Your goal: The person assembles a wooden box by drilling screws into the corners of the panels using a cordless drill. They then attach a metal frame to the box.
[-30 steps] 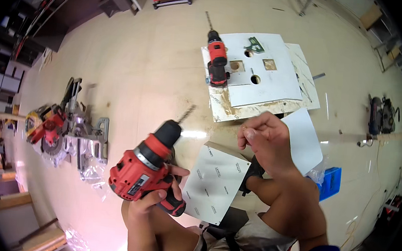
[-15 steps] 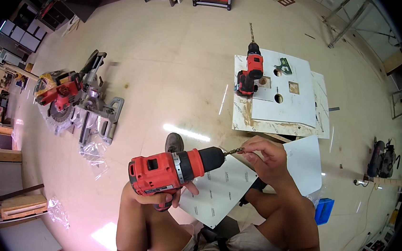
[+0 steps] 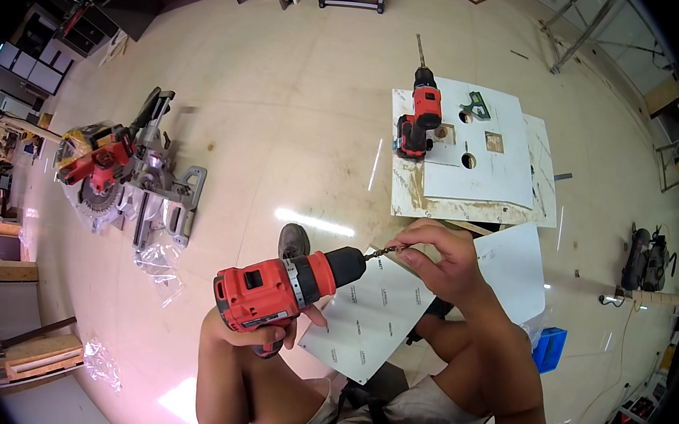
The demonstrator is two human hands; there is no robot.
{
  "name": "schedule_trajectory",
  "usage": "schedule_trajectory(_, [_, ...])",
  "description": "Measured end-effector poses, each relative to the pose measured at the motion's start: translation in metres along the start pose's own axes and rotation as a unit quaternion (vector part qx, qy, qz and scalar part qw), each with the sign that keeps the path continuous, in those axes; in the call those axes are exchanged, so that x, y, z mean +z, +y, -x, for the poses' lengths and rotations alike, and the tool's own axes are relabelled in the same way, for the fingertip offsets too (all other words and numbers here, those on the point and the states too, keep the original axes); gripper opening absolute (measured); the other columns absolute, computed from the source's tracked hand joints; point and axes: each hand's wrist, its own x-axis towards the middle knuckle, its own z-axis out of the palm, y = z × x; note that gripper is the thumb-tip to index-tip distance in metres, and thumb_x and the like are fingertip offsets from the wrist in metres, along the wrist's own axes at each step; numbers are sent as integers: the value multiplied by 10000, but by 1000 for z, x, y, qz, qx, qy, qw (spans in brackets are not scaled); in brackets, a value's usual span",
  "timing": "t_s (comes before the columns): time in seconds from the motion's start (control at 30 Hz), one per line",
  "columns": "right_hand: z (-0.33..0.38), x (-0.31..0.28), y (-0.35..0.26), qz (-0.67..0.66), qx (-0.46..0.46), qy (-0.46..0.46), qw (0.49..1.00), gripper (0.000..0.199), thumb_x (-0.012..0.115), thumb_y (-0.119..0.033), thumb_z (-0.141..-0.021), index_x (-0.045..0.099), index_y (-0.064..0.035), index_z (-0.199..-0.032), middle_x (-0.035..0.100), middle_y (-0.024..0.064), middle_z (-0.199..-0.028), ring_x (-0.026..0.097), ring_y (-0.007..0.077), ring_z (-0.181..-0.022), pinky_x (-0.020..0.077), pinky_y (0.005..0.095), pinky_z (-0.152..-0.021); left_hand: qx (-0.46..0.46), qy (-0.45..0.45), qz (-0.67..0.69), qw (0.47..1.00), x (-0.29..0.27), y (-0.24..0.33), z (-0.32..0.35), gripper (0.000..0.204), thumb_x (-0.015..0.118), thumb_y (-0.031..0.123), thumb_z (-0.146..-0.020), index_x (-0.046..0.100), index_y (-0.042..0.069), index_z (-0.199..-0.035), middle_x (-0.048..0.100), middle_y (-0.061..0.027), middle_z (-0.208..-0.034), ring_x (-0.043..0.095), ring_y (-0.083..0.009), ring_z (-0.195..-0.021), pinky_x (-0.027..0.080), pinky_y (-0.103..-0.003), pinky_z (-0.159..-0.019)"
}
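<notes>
A red and black cordless drill point(image 3: 256, 292) lies across my lap side, its chuck pointing right and slightly up. My left hand point(image 3: 270, 337) is closed around its handle from below; the drill body hides part of the fingers. A spiral drill bit point(image 3: 379, 253) extends from the front of the chuck. My right hand point(image 3: 446, 262) pinches the bit's far end between thumb and fingers. Below the bit is a white board point(image 3: 366, 323) with small printed marks, tilted near my knees.
A second red drill point(image 3: 427, 111) stands on stacked white boards point(image 3: 512, 175) with cut holes, beside a green tool point(image 3: 476, 105). A mitre saw point(image 3: 129, 165) sits on the floor at left. A blue bin point(image 3: 549, 350) is right of my leg; plastic wrap point(image 3: 102, 365) lies at lower left.
The drill has shifted slightly left, and its chuck is farther from my right fingers. More of the bit shows between them. My right hand still pinches its end.
</notes>
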Motion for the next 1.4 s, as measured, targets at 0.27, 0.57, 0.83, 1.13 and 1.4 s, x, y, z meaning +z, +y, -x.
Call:
schedule_trajectory(0.27, [-2,-1,5,18,-25,-15,999,178,676,99,-806,702,10,-959,724,115,-908,696,231,-812,550,302,-707,2,27,9,1000,-4,-8,4,487,627,42,-677,575,-150,-1122,640,-114,-772,609,-167,-621,487,-266,-618])
schedule_trajectory(0.57, [-2,-6,7,13,-6,-30,999,181,676,102,-803,703,14,-959,721,114,-911,690,228,-812,548,304,-708,39,8,13,999,-1,1,-1,626,609,12,-739,414,-188,-1300,681,-245,-1009,680,-208,-691,562,-283,-626])
schedule_trajectory(0.83, [-1,-7,7,30,-8,-55,998,116,686,44,-820,694,-1,-927,704,116,-864,677,258,-798,537,337,-714,14,4,29,999,-7,-8,4,616,638,10,-788,395,-153,-1330,657,-271,-1114,688,-210,-685,569,-287,-594])
schedule_trajectory(1.13, [10,2,75,170,-46,-237,955,85,679,-152,-861,677,-82,-908,676,69,-840,635,267,-856,496,380,-822,-143,94,-103,980,6,1,-9,486,614,-69,-748,534,-17,-1224,699,-127,-1016,666,-141,-700,553,-304,-639])
schedule_trajectory(1.4, [39,18,153,3,-31,-216,976,80,689,-114,-828,652,-89,-895,639,35,-918,606,237,-936,495,370,-854,-159,70,-383,907,15,-12,-57,506,748,63,-688,592,20,-1168,661,-119,-1013,664,-238,-822,534,-322,-734])
